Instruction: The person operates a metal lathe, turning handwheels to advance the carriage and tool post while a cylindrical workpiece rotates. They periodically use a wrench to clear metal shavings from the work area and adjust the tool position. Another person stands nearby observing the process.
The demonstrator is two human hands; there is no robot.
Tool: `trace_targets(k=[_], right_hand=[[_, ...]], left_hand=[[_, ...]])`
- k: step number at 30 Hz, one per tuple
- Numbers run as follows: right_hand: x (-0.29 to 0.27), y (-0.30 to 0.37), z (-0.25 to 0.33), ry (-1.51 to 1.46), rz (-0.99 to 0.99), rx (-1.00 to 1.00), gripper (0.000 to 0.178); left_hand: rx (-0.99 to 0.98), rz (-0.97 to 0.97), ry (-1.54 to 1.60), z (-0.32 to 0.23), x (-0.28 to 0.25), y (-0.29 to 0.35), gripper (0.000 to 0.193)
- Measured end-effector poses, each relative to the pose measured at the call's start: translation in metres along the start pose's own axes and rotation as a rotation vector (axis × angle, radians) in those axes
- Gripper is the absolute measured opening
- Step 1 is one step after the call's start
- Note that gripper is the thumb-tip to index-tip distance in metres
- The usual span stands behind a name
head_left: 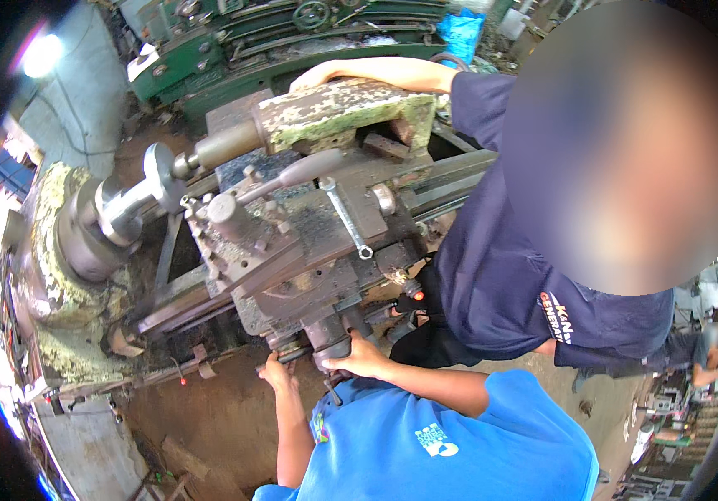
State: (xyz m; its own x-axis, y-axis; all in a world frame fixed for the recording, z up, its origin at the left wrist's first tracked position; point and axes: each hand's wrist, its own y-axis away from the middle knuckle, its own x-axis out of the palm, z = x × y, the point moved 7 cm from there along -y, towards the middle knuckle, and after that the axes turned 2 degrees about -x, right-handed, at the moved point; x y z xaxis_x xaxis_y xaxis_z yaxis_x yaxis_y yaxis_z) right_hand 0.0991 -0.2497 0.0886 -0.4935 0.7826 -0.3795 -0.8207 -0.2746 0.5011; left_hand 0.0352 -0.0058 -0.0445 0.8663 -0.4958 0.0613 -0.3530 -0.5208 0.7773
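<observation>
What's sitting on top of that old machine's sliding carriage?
On the carriage lie a silver wrench and a blocky tool post with a long lever. The surface directly beneath the tool post is covered, so it can't be seen.

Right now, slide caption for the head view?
Left hand at a handle, right hand on a hub, wrench lying atop the lathe.

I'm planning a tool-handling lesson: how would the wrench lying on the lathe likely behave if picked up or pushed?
The wrench should feel stiff, and perhaps heavy for its slimness, since it looks like solid metal. Lying flat on the metal surface, it would probably slide rather than roll.
</observation>
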Motion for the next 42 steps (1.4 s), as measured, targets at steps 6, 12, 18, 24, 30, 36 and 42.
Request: trace_targets(k=[6,12,18,24,30,36,42], right_hand=[[0.012,-0.007,-0.013,-0.020,0.003,-0.003,0.091],[0.013,-0.005,-0.011,-0.036,-0.010,0.007,0.082],[0.012,-0.003,-0.006,-0.082,0.020,0.000,0.087],[0.013,-0.004,-0.008,-0.071,0.006,0.035,0.088],[0.011,0.002,0.010,-0.004,-0.058,-0.040,0.085],[0.011,0.001,0.018,-0.008,-0.100,-0.058,0.086],[0.012,0.000,0.018,-0.010,-0.116,-0.054,0.088]], left_hand=[[-0.001,-0.037,0.065,-0.003,-0.003,0.000,0.014],[-0.089,-0.042,0.102,0.001,-0.021,-0.027,0.009],[-0.517,0.198,0.216,0.028,-0.062,-0.108,0.016],[-0.503,-0.148,0.232,0.031,-0.067,-0.092,0.021],[0.023,-0.074,-0.191,0.000,-0.011,0.010,0.065],[-0.182,-0.022,-0.241,-0.010,-0.040,-0.033,0.028],[-0.455,0.121,-0.127,0.033,-0.070,-0.123,0.031]])
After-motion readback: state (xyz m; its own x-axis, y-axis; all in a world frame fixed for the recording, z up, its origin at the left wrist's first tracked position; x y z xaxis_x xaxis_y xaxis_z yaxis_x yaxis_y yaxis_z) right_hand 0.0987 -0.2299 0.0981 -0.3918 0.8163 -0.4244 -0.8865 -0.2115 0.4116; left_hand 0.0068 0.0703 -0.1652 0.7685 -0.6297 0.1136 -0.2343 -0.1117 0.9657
